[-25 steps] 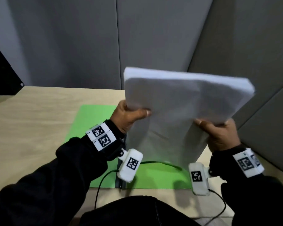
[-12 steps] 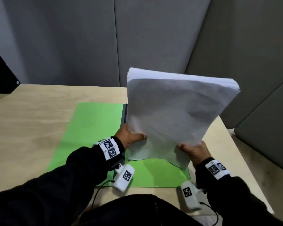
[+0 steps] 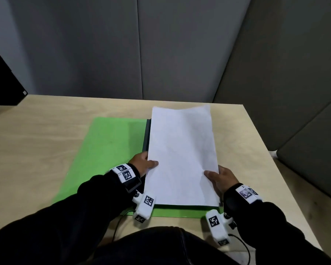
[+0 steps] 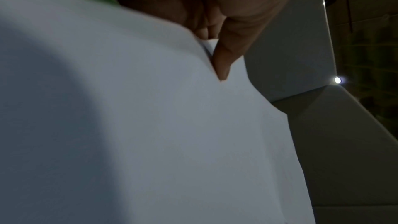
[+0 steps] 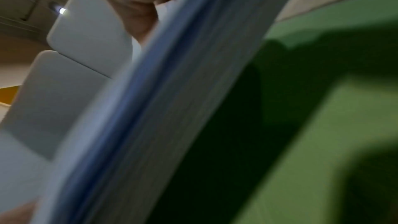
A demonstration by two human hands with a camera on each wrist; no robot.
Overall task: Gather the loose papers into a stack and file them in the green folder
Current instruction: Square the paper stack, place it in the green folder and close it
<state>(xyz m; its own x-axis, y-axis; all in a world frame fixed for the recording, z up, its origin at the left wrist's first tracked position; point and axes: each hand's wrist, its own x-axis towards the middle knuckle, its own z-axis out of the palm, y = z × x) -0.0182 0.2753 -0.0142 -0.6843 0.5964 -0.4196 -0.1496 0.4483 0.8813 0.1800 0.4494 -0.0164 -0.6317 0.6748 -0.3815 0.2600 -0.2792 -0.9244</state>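
Note:
A thick stack of white papers lies low over the right half of the open green folder, covering it almost fully. My left hand grips the stack's left edge near the dark spine, thumb on top. My right hand grips the right edge, thumb on top too. The left wrist view shows the papers with a finger on them. In the right wrist view the stack's edge hangs slightly above the green folder. The fingers under the stack are hidden.
The light wooden desk ends at grey partition panels behind and to the right. A dark object stands at the far left. Cables trail from the wrist cameras at the desk's near edge.
The stack was held upright above the folder; both hands have lowered and tilted it down flat over the folder's right half. Both grips stay on the side edges.

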